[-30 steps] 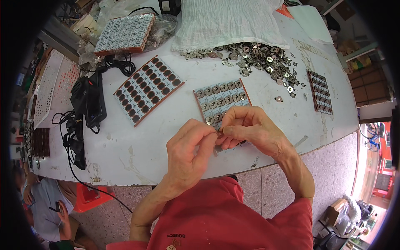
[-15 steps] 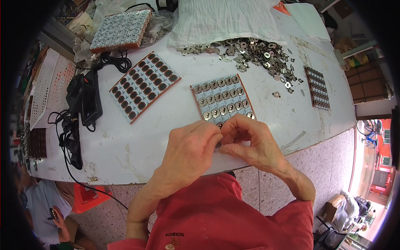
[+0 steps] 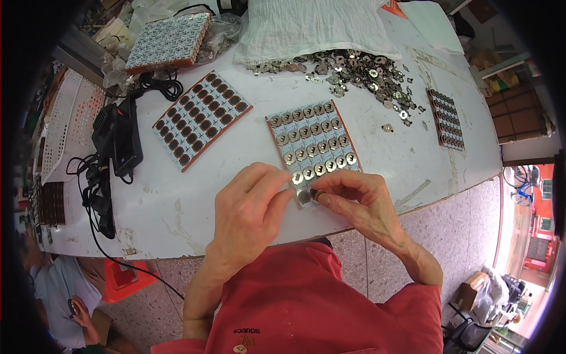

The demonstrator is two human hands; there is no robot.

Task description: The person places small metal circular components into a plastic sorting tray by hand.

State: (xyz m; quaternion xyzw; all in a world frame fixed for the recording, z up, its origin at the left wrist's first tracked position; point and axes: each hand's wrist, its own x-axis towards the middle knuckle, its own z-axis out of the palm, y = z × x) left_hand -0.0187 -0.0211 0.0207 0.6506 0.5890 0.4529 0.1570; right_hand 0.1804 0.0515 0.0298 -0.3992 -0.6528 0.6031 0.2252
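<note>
A pale blue circuit board panel with orange side edges (image 3: pixel 311 131) lies in front of me, bearing rows of silvery metal clips. At its near left corner sits a dark round pad (image 3: pixel 304 197) without a clip. My right hand (image 3: pixel 368 207) is over the near row, thumb and forefinger pinching what looks like a small metal clip (image 3: pixel 314 193), partly hidden by the fingertips. Close to the panel's left edge, my left hand (image 3: pixel 250 206) has its thumb and fingers pressed together; what they hold, if anything, is hidden.
A heap of loose metal clips (image 3: pixel 371 76) spills from a white woven sack (image 3: pixel 318 29). Left lies a panel with dark round pads (image 3: pixel 203 118); behind it is a stack of panels (image 3: pixel 168 44). Black adapters and cables (image 3: pixel 121 138) lie left, another panel (image 3: pixel 446 120) right. A person (image 3: pixel 65 295) sits lower left.
My hands have come apart; the left moved left and the right stayed over the panel's near row. The panel's near left corner, hidden before, now shows between them.
</note>
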